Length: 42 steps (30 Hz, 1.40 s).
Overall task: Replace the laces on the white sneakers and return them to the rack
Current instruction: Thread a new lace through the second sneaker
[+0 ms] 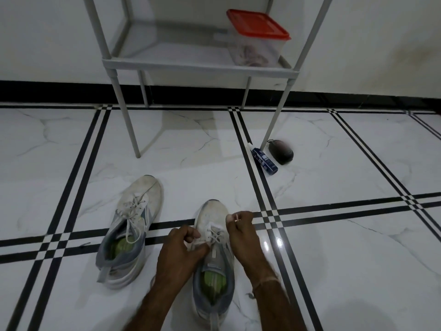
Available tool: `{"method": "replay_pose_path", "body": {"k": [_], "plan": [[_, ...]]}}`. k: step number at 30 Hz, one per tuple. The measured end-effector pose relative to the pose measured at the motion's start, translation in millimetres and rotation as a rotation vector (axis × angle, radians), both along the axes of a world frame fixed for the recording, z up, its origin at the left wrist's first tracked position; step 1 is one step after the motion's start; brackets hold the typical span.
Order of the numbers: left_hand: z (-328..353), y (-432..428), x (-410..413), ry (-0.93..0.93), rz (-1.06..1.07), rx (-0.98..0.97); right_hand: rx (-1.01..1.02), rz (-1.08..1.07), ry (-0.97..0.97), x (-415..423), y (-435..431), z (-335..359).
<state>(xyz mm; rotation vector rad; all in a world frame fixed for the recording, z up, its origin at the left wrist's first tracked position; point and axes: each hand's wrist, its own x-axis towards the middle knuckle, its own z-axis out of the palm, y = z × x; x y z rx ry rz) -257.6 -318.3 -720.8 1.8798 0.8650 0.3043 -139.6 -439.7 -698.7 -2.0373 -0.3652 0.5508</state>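
Presently, pale flat lace (216, 236) of white mesh sneaker (213, 215), lower centre, is pinched by left hand (181, 250) and right hand (239, 226); lacing, racking judged outstanding.

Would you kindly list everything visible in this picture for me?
sneakers: two, white and grey, on the floor; one left of the hands, one between them
rack: one, pale grey, against the wall
container: one, clear with red lid, on the rack's shelf
tube: one, blue and white, on floor by a rack leg
oval object: one, black, beside the tube
lace: one, pale, in the nearer sneaker
left hand: pinches the lace
right hand: pinches a lace end
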Motion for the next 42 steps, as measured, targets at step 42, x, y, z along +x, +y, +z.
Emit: {"method": "replay_pose_path", "body": {"k": [42], "plan": [[-0.9, 10.8, -3.7, -0.058, 0.005, -0.592, -0.010, 0.084, -0.074, -22.1, -0.1, -19.5]]}}
